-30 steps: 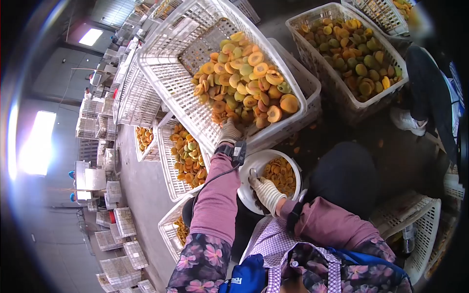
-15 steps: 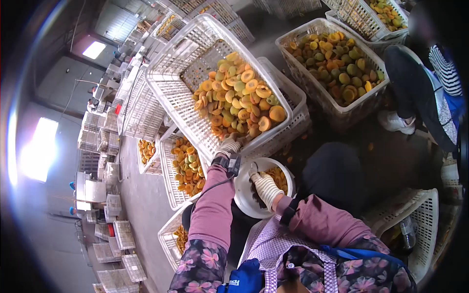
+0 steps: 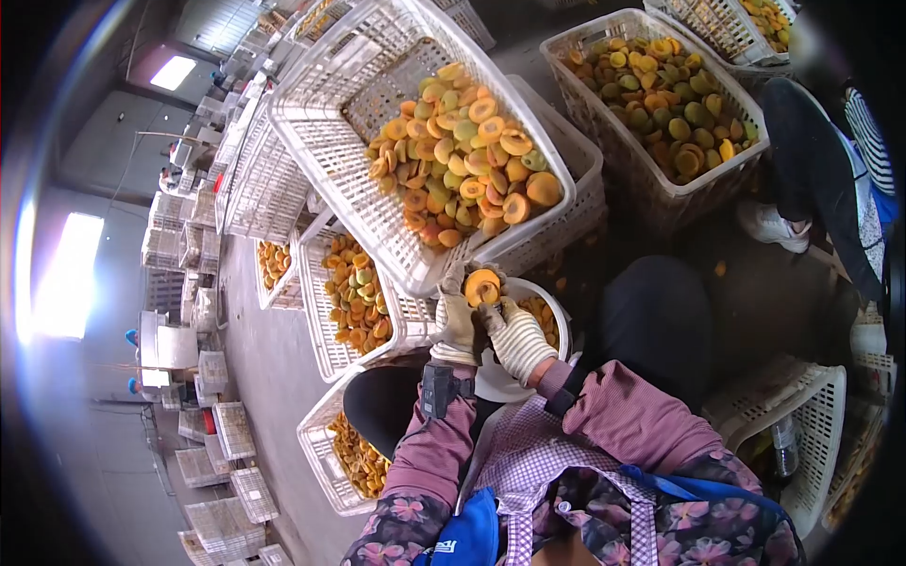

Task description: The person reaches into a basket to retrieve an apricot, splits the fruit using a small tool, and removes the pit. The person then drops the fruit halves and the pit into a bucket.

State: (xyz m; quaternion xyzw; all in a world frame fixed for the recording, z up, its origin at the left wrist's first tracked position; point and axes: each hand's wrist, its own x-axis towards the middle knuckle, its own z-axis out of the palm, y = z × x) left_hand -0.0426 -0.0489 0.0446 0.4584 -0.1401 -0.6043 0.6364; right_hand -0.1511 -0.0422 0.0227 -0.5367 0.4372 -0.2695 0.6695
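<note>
Since the round orange fruit half (image 3: pixel 483 287) sits right up at the fingertips instead of deep in a palm, my first worry is it just squirting out. It's pinched between two gloved hands, just above the near side of the white round plastic bucket (image 3: pixel 491 383) low in front of the person. The left hand (image 3: pixel 459 317) has its grip closed around the fruit's left side. The right hand (image 3: pixel 517 340) is pressed against it from below and the right, though I honestly can't tell whether that grip is clamping the fruit or curled round some small tool, since the glove hides it. Knit gloves plus juicy fruit looks slippery to me, so a hard squeeze could pop it sideways onto the grey floor (image 3: pixel 269 377) or the dark trouser knee (image 3: pixel 651 321) rather than into the bucket, which has a layer of orange halves in it. Second thing: the big white plastic lattice crate (image 3: pixel 326 151) is tipped towards the person, its low edge just beyond the hands, and the heap of orange and greenish fruit (image 3: pixel 458 160) is piled against that low wall. A bump from a wrist could send a few over the rim, I reckon. The black gadget strapped to the left wrist (image 3: pixel 437 387) also hangs near the bucket and might snag. Another person's white shoe (image 3: pixel 769 224), by the second full white crate (image 3: pixel 618 151), is well apart, so no clash there.
</note>
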